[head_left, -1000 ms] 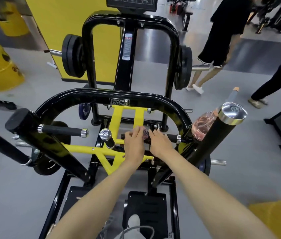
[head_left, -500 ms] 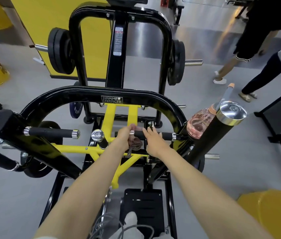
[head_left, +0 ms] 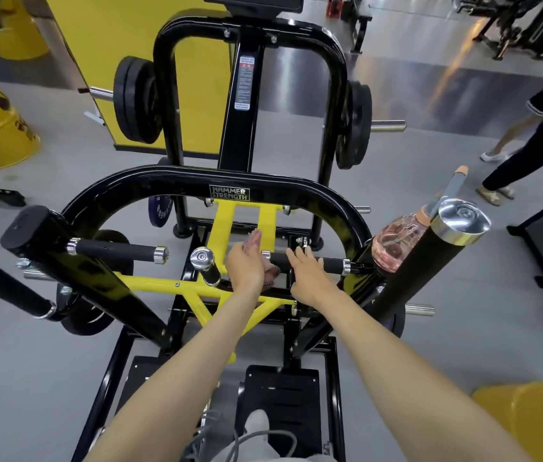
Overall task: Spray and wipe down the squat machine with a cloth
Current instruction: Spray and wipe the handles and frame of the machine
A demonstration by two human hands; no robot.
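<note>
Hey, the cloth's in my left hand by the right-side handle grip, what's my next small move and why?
Probably wrap the cloth round the inner end of the handle grip with your left hand and slide it outward. The cloth looks bunched at that end, not yet round the grip, and your right hand rests open on the grip further out.

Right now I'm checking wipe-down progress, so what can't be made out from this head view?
- Cloth, head view: mostly hidden behind the left hand; its grip cannot be told.
- Spray bottle, head view: lower part hidden by the black padded post.
- Label on the upright, head view: print too small to read.
- Right hand, head view: palm faces away; contact with the handle unclear.
</note>
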